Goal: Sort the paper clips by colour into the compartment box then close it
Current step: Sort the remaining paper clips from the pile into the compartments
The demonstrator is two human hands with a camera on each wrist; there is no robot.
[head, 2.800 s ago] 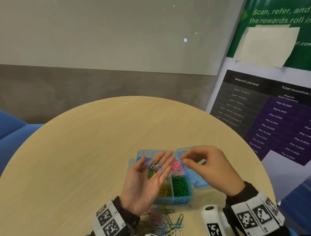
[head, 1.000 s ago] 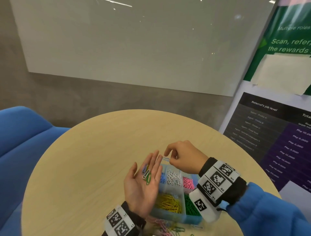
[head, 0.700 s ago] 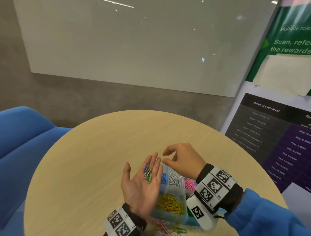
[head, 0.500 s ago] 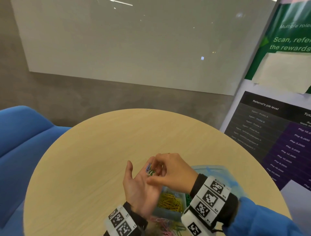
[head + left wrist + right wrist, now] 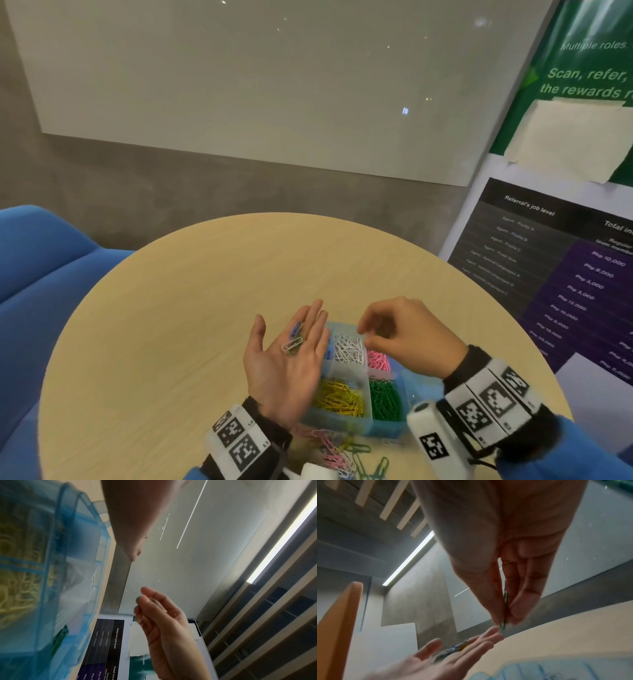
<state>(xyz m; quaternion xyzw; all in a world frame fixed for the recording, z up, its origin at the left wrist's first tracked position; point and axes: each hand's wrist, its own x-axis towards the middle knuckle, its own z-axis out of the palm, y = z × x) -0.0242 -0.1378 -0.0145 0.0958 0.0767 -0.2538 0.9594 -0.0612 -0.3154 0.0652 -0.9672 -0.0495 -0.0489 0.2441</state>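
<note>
The round wooden table (image 5: 191,308) carries the work at its near edge, where the person can reach without stretching. The blue compartment box (image 5: 349,423) sits there, lid thrown back to the right, so every cell is open from above: white clips (image 5: 349,347) at the far middle, pink clips (image 5: 377,361) beside them, yellow clips (image 5: 339,397) and green clips (image 5: 387,399) in the near row. An unsorted pile of paper clips (image 5: 339,452) lies between the box and the table's near edge.

The left hand (image 5: 289,359) lies flat and palm up just beside the box, fingers straight, serving as a small tray for a few loose clips (image 5: 294,337); that probably saves a reach to the pile each time. The right hand (image 5: 407,334) hovers over the far cells, thumb and forefinger pinching a dark clip (image 5: 505,609); its colour is hard to judge.

Legible on the posters (image 5: 561,260) at right: "Scan, refer," "the rewards", "Multiple roles", "Referral's job level", and amounts such as "Php 10,000".
</note>
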